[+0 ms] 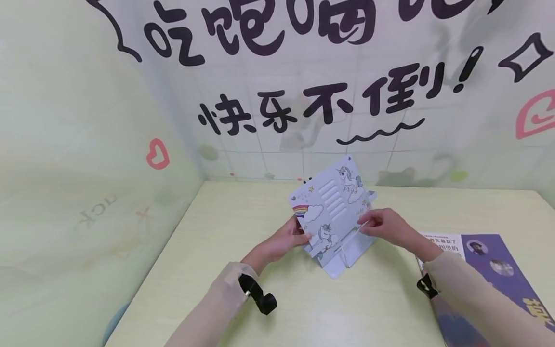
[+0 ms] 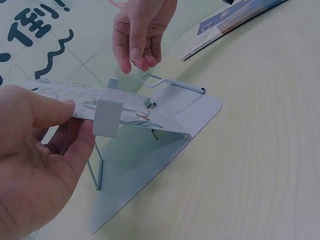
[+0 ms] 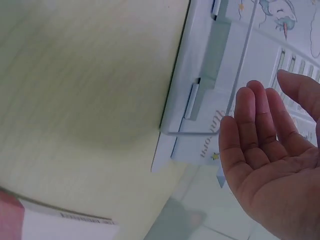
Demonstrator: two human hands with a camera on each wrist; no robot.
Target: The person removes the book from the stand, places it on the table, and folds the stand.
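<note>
A white book stand printed with unicorns, clouds and a rainbow is unfolded on the table, its slotted panel tilted over a flat base plate. My left hand grips the panel's left edge, thumb on the printed face and fingers underneath. Beside that hand in the left wrist view is a white block-like tab. My right hand is at the stand's lower right, fingers loosely extended, close to the bent wire page holder. A wire support leg shows under the panel.
A purple-blue book lies on the table at the right, partly under my right forearm in the head view. Behind the table stands a wall covering with large black lettering.
</note>
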